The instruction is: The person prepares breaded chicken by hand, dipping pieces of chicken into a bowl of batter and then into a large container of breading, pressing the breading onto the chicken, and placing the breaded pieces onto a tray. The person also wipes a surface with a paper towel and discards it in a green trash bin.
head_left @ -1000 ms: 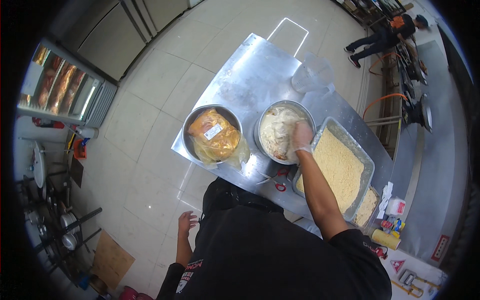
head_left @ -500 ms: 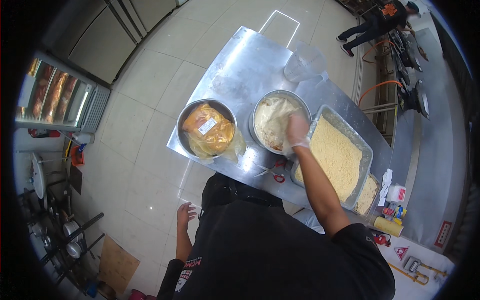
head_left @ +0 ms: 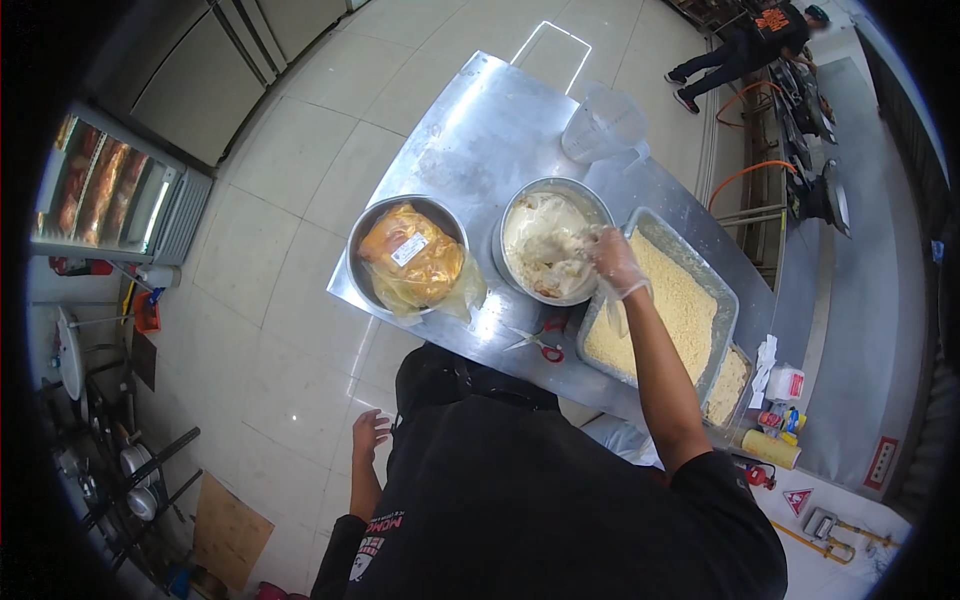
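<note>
Batter pot (head_left: pixel 591 208), one; right grip (head_left: pixel 616 264) over rim; bowl (head_left: pixel 357 270), one

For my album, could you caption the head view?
A gloved right hand at a pot of pale batter, between bagged food and a tray of yellow crumbs.

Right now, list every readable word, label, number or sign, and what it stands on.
White label on yellow bag: too small to read.
Lettering on the black shirt: pink and white, not copied out.
Marks on clear jug: too faint.
Triangular wall sign: too small.
Co-worker's back print: blurred.
</note>
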`<act>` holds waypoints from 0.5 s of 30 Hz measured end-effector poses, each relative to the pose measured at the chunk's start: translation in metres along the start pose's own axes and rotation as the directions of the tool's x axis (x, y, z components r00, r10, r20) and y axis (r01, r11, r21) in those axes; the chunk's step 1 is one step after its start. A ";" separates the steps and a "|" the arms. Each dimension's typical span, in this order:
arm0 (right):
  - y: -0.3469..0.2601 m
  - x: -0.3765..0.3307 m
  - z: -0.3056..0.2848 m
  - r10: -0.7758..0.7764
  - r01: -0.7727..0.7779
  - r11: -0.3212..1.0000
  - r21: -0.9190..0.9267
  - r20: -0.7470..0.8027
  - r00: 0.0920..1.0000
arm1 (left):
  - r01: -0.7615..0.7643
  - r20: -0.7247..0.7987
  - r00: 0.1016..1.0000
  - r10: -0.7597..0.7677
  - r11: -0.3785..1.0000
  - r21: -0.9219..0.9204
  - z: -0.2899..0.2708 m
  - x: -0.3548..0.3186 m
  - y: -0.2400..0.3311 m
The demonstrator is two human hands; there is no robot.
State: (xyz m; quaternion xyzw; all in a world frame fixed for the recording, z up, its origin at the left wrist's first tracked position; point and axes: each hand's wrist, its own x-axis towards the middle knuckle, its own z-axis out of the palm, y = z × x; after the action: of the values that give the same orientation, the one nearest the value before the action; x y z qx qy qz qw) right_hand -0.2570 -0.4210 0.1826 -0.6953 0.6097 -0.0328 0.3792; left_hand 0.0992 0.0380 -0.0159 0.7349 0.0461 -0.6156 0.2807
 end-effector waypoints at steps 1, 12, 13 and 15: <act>0.014 0.004 -0.004 0.015 -0.015 1.000 -0.009 -0.019 1.000 | -0.011 0.019 1.000 0.011 1.000 0.013 0.007 0.003 0.007; -0.016 -0.010 -0.020 -0.244 0.172 0.962 -0.212 -0.392 0.887 | -0.071 0.052 0.996 0.066 0.991 0.112 0.002 0.015 0.040; -0.008 -0.007 -0.019 -0.243 0.169 0.962 -0.214 -0.395 0.886 | -0.073 0.057 0.996 0.067 0.991 0.114 0.005 0.015 0.041; 0.004 0.004 -0.013 -0.290 0.125 0.914 -0.386 -0.405 0.867 | -0.094 0.050 0.995 0.091 0.994 0.053 0.008 0.018 0.043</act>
State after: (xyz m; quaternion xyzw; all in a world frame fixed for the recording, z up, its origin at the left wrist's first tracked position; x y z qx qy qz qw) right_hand -0.2660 -0.4310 0.1875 -0.7863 0.5975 -0.1273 0.0919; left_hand 0.1141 -0.0071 -0.0185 0.7289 -0.0118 -0.6203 0.2896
